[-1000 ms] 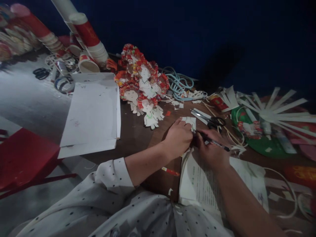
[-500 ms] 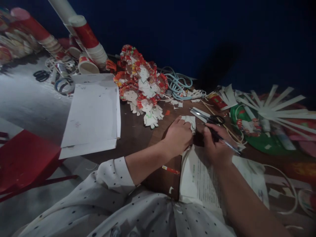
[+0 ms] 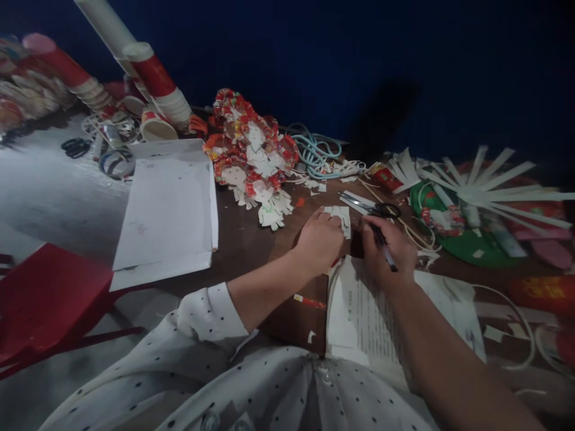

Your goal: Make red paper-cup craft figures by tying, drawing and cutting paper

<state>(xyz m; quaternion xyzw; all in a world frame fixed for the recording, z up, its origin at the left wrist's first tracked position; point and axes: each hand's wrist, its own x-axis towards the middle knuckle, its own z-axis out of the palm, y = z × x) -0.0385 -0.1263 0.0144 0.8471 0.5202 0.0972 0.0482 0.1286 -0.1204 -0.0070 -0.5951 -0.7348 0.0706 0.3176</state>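
My left hand (image 3: 320,239) presses a small piece of white paper (image 3: 342,220) against the brown table, its fingers bent and close together. Dark lines show on the uncovered part of that paper. In my right hand (image 3: 390,251) is a dark pen (image 3: 383,244), gripped between thumb and fingers, with its back end slanting toward me. The pen's tip is hard to make out in the shadow beside the paper. Just beyond the right hand lie scissors (image 3: 366,205) with black handles, on a white strip. Under my right forearm is an open printed booklet (image 3: 368,317).
White cardboard sheets (image 3: 166,209) lie at left. Behind stand a pile of red-and-white paper figures (image 3: 256,155), a light blue cord (image 3: 314,154) and stacked paper cups (image 3: 159,84). A fringed white paper cutout (image 3: 483,194) rests over a green disc (image 3: 485,248) at right.
The pen has tilted in my right hand, so its back end now shows shorter. My left hand stays on the paper. The whole view has shifted slightly.
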